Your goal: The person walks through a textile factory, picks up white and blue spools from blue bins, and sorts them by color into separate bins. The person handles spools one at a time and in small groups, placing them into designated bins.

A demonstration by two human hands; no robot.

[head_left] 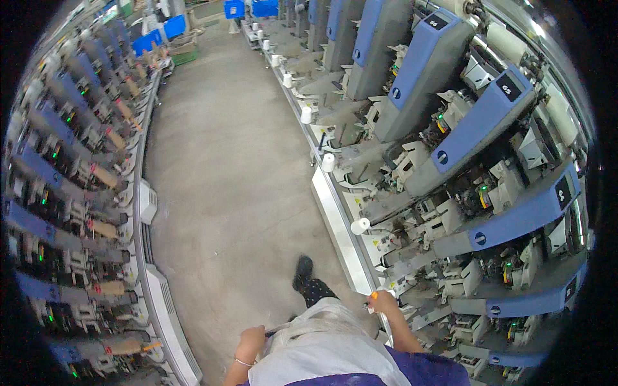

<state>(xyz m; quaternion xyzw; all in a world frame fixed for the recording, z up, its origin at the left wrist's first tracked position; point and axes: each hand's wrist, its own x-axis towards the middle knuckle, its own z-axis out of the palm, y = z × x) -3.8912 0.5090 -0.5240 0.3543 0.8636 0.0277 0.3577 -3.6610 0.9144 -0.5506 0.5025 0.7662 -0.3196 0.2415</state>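
My right hand (pixel 385 301) reaches to the lower ledge of the winding machine (pixel 450 193) on my right. Its fingers are curled around a small orange-tipped piece (pixel 373 295), too small to identify. My left hand (pixel 252 338) is closed low in front of me, gripping a dark thin strap (pixel 278 329) at the edge of a white cloth pouch (pixel 322 350) worn at my waist. My foot in a dark shoe (pixel 303 271) is set forward on the floor.
A grey concrete aisle (pixel 225 161) runs ahead between two long rows of blue-and-grey winding units. White yarn cones (pixel 360 226) stick out from the right row, tan tubes (pixel 103 175) from the left row. Blue crates (pixel 174 27) stand at the far end.
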